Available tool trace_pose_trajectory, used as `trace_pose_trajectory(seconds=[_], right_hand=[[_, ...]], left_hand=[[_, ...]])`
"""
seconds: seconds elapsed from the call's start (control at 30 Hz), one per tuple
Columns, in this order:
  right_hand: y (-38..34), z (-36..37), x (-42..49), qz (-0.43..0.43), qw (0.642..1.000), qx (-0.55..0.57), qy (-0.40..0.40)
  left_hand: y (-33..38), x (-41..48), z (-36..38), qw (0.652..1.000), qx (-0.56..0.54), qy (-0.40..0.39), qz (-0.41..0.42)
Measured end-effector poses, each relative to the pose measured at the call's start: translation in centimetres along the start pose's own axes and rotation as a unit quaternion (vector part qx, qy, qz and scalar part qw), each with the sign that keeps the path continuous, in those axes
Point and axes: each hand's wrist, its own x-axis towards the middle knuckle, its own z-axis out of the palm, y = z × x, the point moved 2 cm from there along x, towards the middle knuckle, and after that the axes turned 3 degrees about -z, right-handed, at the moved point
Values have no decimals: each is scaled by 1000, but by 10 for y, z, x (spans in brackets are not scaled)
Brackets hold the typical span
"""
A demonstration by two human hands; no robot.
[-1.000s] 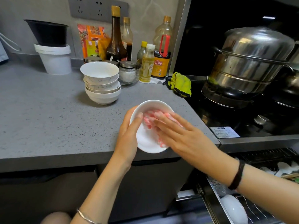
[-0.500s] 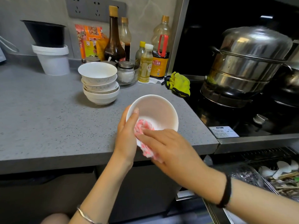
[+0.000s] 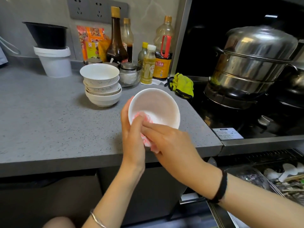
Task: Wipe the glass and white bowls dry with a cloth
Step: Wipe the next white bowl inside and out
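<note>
A white bowl (image 3: 156, 106) is held over the front of the grey counter (image 3: 49, 122), its mouth turned up toward me. My left hand (image 3: 131, 137) grips its near left rim, thumb inside the bowl. My right hand (image 3: 171, 143) pinches a pink and white cloth (image 3: 146, 127) over the bowl's near rim; part of the cloth lies inside, part hangs outside below. A stack of several white bowls (image 3: 102, 86) stands on the counter behind.
Sauce bottles (image 3: 116, 40), oil bottles and seasoning jars line the back wall. A white bucket (image 3: 54, 61) holds a black pot at left. A yellow glove (image 3: 182, 85) lies by the stove; a steel steamer (image 3: 253, 63) sits on it. An open drawer (image 3: 279, 180) of utensils is at lower right.
The bowl has tilted from facing me to mouth up. My right hand went from pressing the cloth flat inside the bowl to pinching it at the near rim.
</note>
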Motion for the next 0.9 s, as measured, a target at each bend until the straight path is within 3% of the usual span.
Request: trace_pose_trajectory(seconds=[0.1, 0.2, 0.27, 0.43, 0.57, 0.63, 0.77, 0.9], right_hand=[[16, 5, -10, -78, 996, -39, -32], [47, 1, -20, -165, 961, -210, -75], [61, -3, -22, -179, 940, -279, -80], [44, -2, -15, -144, 961, -235, -9], [17, -4, -3, -29, 996, -89, 2], [11, -2, -4, -15, 997, -81, 6], [32, 1, -15, -96, 992, -70, -44], [63, -9, -20, -187, 943, -255, -99]], left_hand=[[4, 8, -8, 999, 30, -20, -38], [11, 17, -15, 990, 102, -91, -44], [16, 21, -14, 979, 134, -144, -55], [11, 14, -9, 986, 80, -124, -71], [-3, -1, 8, 999, 4, -37, -13], [-2, -1, 10, 1000, 9, -15, 19], [7, 11, 0, 996, 67, -49, -13], [14, 20, -6, 987, 101, -107, -70]])
